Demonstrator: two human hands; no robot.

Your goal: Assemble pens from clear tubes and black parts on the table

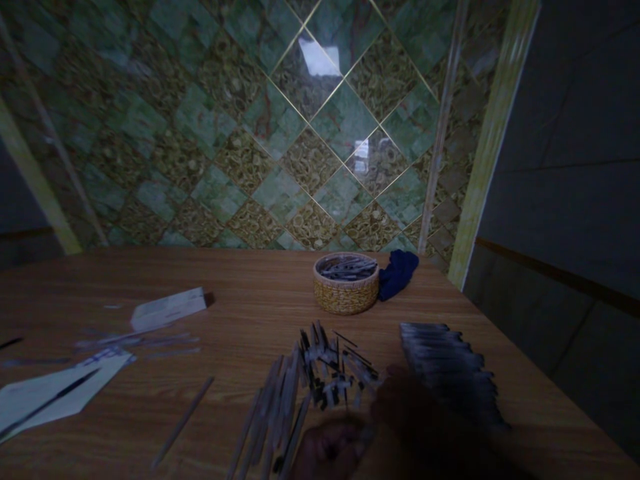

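Observation:
At the bottom middle of the head view is my left hand [330,448], dark and blurred, its fingers curled round a small pale piece I cannot make out. My right hand [400,407] is close beside it on the right, in deep shadow, its fingers smeared. Long grey pen-like tubes [275,403] lie in a loose bundle left of my left hand. Just beyond both hands is a pile of short dark and grey pieces [327,363]. A row of dark-tipped pens [445,367] lies side by side to the right of my right hand.
A woven basket [345,297] full of grey sticks stands farther back, beside a dark blue cloth [397,273]. On the left lie a white box [169,309], thin clear strips [145,342], a paper sheet [75,390] with a dark pen, and a single tube [183,423].

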